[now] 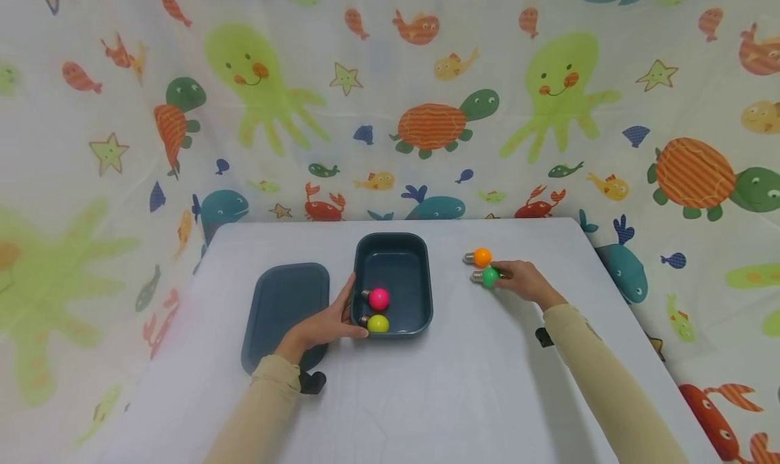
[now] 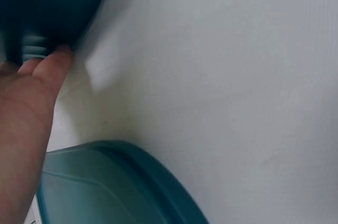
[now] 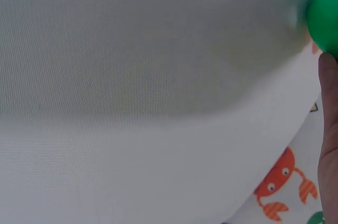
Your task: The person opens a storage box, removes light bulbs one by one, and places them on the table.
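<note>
A dark blue rectangular container (image 1: 420, 281) stands open at the middle of the table. Inside it lie a pink light bulb (image 1: 379, 299) and a yellow light bulb (image 1: 378, 324), their metal screw bases pointing left. My left hand (image 1: 323, 323) rests against the container's near left corner, fingers stretched along the left wall and thumb at the front. With fingertips and thumb, my right hand (image 1: 523, 279) pinches the round end of a green light bulb (image 1: 489, 277), also visible at the edge of the right wrist view. Just behind it lies an orange light bulb (image 1: 482, 257).
A flat dark blue lid (image 1: 283, 301) lies left of the container, partly under my left wrist. The table (image 1: 426, 396) has a white cover. A curtain (image 1: 372, 71) printed with sea animals hangs behind and at both sides.
</note>
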{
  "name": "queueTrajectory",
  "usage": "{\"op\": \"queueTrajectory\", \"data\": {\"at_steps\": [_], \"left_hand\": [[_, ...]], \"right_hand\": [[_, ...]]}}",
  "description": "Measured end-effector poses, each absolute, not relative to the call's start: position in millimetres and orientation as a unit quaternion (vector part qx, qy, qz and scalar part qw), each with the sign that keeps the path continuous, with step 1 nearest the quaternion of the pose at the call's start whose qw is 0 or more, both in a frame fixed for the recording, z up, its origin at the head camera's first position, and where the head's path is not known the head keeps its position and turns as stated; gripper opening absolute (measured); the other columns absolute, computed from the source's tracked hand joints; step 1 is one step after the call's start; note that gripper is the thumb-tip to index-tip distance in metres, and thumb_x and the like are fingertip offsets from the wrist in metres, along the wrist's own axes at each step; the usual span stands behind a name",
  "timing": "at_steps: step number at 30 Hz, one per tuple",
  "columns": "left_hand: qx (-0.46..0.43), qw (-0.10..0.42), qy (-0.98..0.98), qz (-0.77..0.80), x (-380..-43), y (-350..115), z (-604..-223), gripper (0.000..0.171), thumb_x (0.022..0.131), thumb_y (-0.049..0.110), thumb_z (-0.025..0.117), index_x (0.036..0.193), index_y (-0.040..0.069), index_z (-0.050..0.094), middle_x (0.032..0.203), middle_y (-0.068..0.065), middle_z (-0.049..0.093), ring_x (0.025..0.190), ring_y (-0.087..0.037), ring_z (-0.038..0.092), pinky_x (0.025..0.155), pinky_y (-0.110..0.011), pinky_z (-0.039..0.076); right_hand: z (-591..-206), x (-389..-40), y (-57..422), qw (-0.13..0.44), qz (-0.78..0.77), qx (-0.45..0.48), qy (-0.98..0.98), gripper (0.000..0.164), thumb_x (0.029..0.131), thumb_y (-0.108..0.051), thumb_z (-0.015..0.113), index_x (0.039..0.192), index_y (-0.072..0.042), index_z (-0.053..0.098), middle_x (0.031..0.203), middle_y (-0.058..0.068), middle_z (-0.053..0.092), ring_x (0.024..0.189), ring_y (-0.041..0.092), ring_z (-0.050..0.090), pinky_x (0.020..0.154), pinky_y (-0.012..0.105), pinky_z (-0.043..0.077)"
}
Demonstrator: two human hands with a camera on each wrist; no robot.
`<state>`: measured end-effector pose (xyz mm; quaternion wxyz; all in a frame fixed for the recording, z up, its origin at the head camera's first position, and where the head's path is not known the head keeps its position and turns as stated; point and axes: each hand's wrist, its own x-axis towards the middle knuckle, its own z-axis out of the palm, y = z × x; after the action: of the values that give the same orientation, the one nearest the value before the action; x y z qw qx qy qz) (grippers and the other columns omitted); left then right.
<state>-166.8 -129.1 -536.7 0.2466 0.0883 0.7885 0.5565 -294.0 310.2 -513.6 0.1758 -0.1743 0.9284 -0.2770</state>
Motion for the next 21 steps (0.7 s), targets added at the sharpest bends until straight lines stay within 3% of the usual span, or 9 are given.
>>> {"op": "queueTrajectory", "data": {"at_steps": [21], "left_hand": [[0.092,0.241,0.79,0.556,-166,-132,-540,0.118,0.083,0.027,0.079,0.155,0.032,-0.015,0.164,-0.003,-0.006,0.149,-0.028,0.008,0.116,-0.054,0.019]], "right_hand": [[-503,-291,305,0.17,-0.258,-0.169,0.936,0.052,0.094,-0.013,0.066,0.14,0.004,0.049,0.138,0.025,0.053,0.125,0.04,0.052,0.102,0.051,0.043]]}}
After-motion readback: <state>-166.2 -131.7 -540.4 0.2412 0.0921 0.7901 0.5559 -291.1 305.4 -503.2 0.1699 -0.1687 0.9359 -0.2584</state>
